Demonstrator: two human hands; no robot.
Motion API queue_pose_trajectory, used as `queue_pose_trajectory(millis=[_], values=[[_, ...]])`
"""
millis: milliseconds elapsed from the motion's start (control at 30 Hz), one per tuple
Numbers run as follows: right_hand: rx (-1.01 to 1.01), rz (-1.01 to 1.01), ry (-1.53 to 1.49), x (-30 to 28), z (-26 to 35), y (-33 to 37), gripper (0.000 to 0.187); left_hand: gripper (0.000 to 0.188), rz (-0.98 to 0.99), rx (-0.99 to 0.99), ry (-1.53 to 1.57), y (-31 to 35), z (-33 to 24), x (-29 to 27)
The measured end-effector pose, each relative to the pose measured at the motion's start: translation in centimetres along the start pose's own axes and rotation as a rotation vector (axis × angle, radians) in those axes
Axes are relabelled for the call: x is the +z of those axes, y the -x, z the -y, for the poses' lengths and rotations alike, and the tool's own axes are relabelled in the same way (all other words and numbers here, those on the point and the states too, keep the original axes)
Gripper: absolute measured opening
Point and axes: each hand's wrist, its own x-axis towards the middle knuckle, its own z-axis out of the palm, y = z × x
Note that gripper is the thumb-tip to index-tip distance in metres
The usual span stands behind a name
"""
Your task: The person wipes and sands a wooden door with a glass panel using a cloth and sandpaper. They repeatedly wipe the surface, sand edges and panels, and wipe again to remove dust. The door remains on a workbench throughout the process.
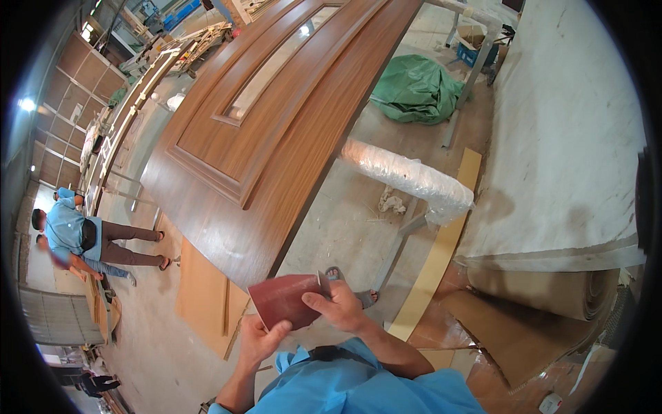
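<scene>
Dark-red, thin rectangular sheet (286,298): long axis left-right, red face toward me | my left hand (258,339): pinching near-left edge | my right hand (339,308): pinching right end

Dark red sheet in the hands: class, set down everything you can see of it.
The dark red sheet looks like matte paper or abrasive cloth, with a thin pale left edge and a greyish right end that curls. It is bent, held up by the near corner of the brown door; whether they touch cannot be told. The left grip pinches its lower left, thumb in front; the right grip holds its right end.
</scene>
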Motion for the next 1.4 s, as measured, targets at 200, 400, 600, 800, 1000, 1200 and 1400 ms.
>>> queue_pose_trajectory(millis=[200, 400, 600, 800, 1000, 1200, 1400], values=[[0.038, -0.267, -0.002, -3.8, -0.1, -3.3, 0.042, 0.021, -0.410, 0.229, -0.663, -3.7, -3.7, -4.9], [-0.260, -0.370, 0.036, -9.4, 3.3, -8.0, 0.030, 0.024, -0.800, 0.368, -0.860, -8.2, -1.2, -7.6], [-0.436, -0.551, 0.616, -14.2, 7.7, -16.1, 0.018, 0.037, -0.891, 0.194, -0.505, -12.6, 5.0, -6.0], [-0.372, -0.640, 0.931, -18.0, 8.6, -24.5, 0.024, 0.054, -1.037, -0.382, -0.741, -14.8, 4.0, -8.7], [-0.531, -0.376, 1.152, -22.6, 11.0, -30.4, 0.026, 0.053, -0.862, -0.521, -0.995, -18.2, 3.7, -11.1], [-0.579, -0.591, 0.969, -26.3, 12.8, -35.9, 0.025, 0.037, -1.047, -0.344, -0.956, -17.9, 8.8, -12.7], [-0.445, -0.759, 1.059, -29.4, 15.7, -39.3, 0.022, 0.048, -1.184, -0.348, -0.609, -16.9, 12.6, -14.3]])
